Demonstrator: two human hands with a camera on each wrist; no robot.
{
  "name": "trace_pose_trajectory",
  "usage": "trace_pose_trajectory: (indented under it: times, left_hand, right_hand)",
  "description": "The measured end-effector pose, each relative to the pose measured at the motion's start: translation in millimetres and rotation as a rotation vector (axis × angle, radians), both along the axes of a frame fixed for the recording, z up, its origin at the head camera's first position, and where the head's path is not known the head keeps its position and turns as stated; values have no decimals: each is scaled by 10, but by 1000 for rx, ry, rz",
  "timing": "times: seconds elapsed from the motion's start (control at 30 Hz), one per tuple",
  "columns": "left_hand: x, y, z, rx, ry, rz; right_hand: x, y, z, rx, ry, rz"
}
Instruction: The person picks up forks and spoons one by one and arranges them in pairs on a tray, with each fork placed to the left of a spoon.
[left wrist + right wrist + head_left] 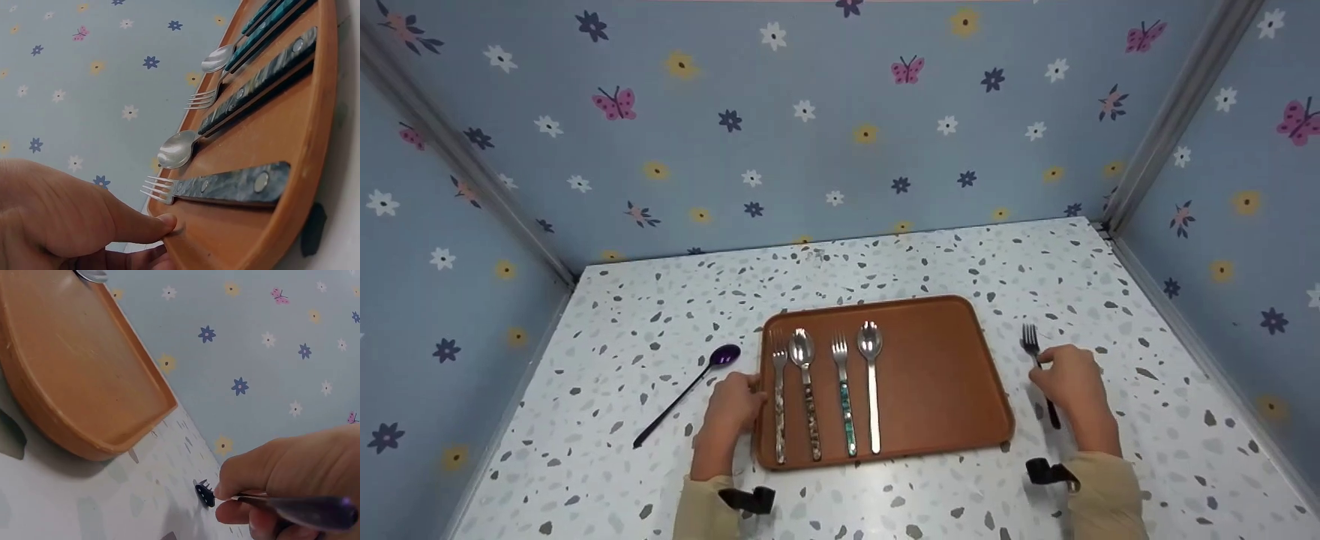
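Note:
My left hand (733, 405) grips the left rim of a brown tray (934, 375); in the left wrist view the thumb (146, 228) lies on top of the edge. On the tray's left half lie, side by side, a fork with a mottled handle (779, 405), a spoon with a brown patterned handle (811, 409), a fork with a teal handle (847, 409) and a plain silver spoon (873, 397). Right of the tray, my right hand (1072, 382) pinches a dark fork (1030, 341) by its handle, tines pointing away from me. The right wrist view shows its purplish handle end (315, 512).
A long-handled dark spoon with a purple bowl (725, 355) lies slantwise on the speckled white table (607, 322), left of the tray. Flower-patterned blue panels (810, 150) stand at the back and both sides. Each wrist carries a black strap.

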State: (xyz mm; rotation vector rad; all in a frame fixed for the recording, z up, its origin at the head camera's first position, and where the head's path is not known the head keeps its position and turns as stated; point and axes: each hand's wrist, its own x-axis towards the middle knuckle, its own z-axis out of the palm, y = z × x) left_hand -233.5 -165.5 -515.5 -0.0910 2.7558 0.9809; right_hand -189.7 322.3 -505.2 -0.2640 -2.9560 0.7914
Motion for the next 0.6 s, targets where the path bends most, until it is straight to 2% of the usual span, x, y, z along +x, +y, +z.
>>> trace_pose_trajectory:
  times: [0.37,0.6]
  left_hand:
    - [10,12,6,-39,33,-20]
    - [25,26,3,-31,37,-13]
  right_hand:
    - [14,-205,-111,21,128,15]
    - [-33,-422,-92,61,239,44]
